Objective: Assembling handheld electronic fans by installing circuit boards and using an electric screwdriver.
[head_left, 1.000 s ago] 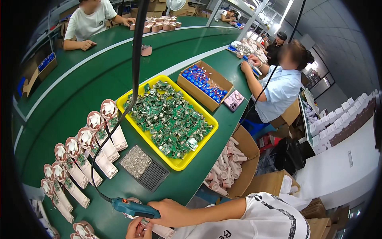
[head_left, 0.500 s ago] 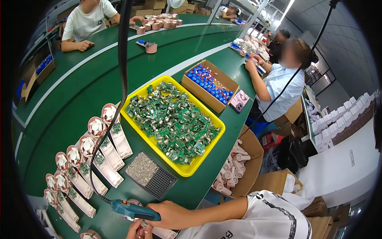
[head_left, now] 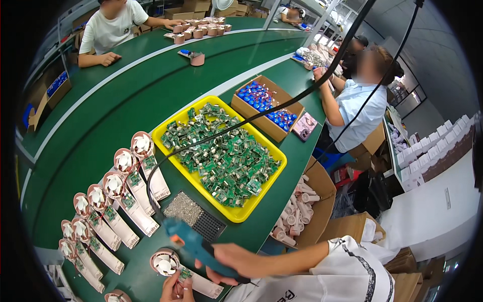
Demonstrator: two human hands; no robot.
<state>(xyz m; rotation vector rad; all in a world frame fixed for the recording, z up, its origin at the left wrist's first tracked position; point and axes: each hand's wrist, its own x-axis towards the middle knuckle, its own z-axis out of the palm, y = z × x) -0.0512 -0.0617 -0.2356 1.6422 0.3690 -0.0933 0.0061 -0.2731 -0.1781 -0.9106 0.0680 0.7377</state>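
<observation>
My right hand [head_left: 232,261] grips a teal electric screwdriver [head_left: 198,245], blurred by motion. Its thin bit points down to the right, and its black cord [head_left: 241,122] sweeps over the yellow tray. Below it lies an opened pink handheld fan [head_left: 207,287], with white blades in a round head and a small green circuit board [head_left: 185,274] at the neck. My left hand [head_left: 176,289] pinches the fan beside this board, thin wires showing at the fingers. A black perforated screw tray [head_left: 211,226], partly filled with small silver screws, sits just beyond the screwdriver.
Several opened fans [head_left: 114,194] stand in a row at left. The yellow tray [head_left: 240,215] holds many green boards. Behind it are a cardboard box [head_left: 261,122] of blue batteries and a pink phone-like item [head_left: 305,126]. A carton [head_left: 322,201] of pink housings stands right; co-workers sit beyond.
My right hand has swung the screwdriver rightward and turned its bit away from the fan, uncovering the fan head. The cord has swept from the left across the yellow tray.
</observation>
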